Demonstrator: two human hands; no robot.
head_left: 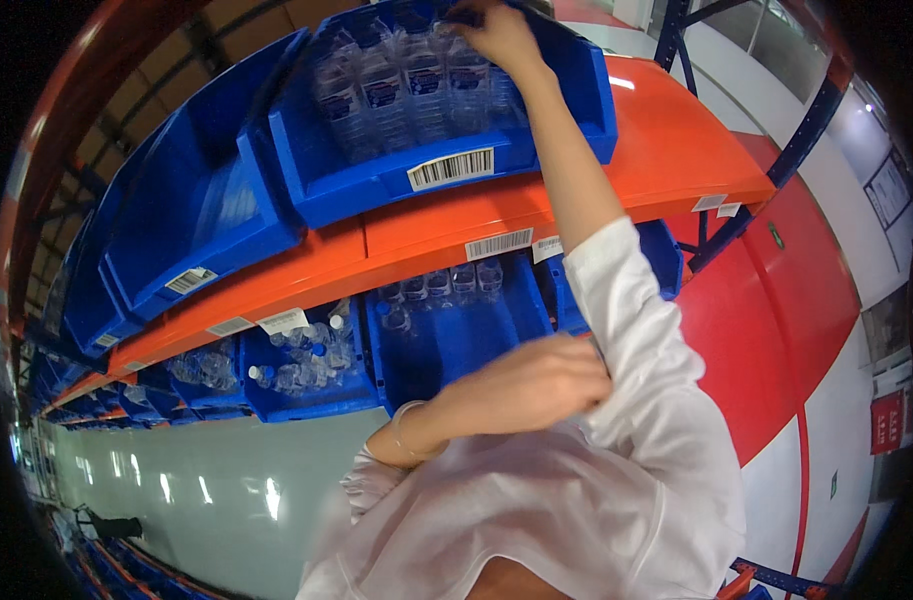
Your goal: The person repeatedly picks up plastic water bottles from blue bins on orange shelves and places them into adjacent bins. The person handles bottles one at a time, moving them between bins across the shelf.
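Note:
My right hand point(498, 36) reaches into the blue bin on the upper shelf, its fingers bent at the top of a clear plastic bottle point(466, 78). The fingertips are partly hidden near the upper edge of the view. Several such bottles with printed labels stand in a row in that bin point(356, 190). My left hand point(536, 385), with a bracelet at the wrist, is closed in front of my chest. It rests against the white sleeve point(626, 300) of my right arm, near the elbow. A small dark edge shows beside its fingers; what they hold is hidden.
An orange shelf beam point(406, 235) with barcode labels runs under the upper bins. Left of the bottle bin stands another blue bin point(191, 215). Lower bins point(306, 395) hold more bottles, some with blue or white caps. A dark blue rack post point(811, 125) rises at right.

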